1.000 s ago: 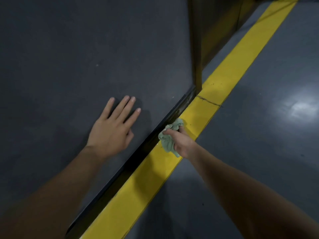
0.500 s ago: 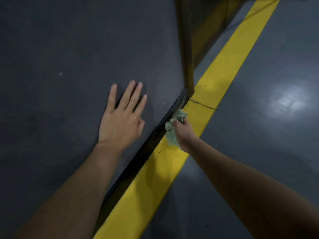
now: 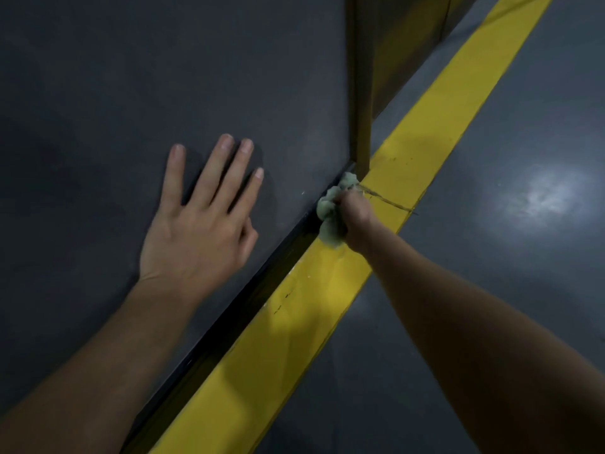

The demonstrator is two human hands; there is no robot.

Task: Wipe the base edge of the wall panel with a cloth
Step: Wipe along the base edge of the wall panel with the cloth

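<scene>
Just one cloth (image 3: pixel 328 212), one wall panel (image 3: pixel 131 77).

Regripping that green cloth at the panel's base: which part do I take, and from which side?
Take the cloth by its bunched middle from the yellow stripe side, as the right hand does. Its other side is pressed against the dark base edge under the wall panel, probably leaving no room there.

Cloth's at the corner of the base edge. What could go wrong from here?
The bunched cloth in the right hand may skip the tight corner beside the post. The crack in the yellow line next to it could snag the fabric. The left hand, flat on the wall panel, might leave smudges.
</scene>
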